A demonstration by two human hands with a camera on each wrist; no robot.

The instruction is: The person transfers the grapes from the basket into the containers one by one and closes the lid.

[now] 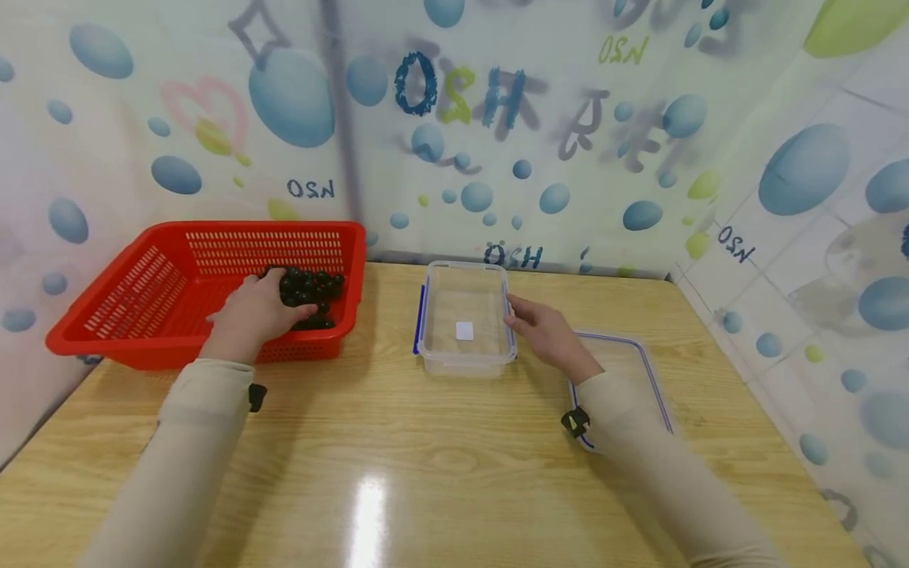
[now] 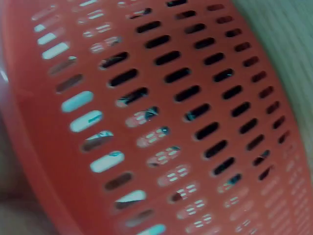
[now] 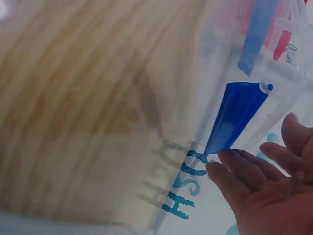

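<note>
Grapes [image 1: 310, 293], a dark bunch, lie in the red basket [image 1: 163, 276] at ten o'clock on the counter [image 1: 398, 457], and none has reached the clear box [image 1: 465, 315] yet. Your left hand [image 1: 256, 313] rests over the bunch from its near side; whether that grip has closed round the fruit I cannot tell, since your palm hides the fingers. The left wrist view shows only the basket's slotted wall [image 2: 161, 112], close and blurred.

Your right hand [image 1: 543, 331] steadies the box at its three o'clock edge, fingers [image 3: 234, 171] nearly straight and touching it beside a blue latch [image 3: 237, 115], so that grip is relaxed rather than clenched. The box sits at twelve o'clock, holding only a small white square on its floor. Its lid [image 1: 632, 355] lies off, flat under your right forearm.

Judging by this, you are at the very start: lid off, box ready, fruit not yet lifted or moved across.
</note>
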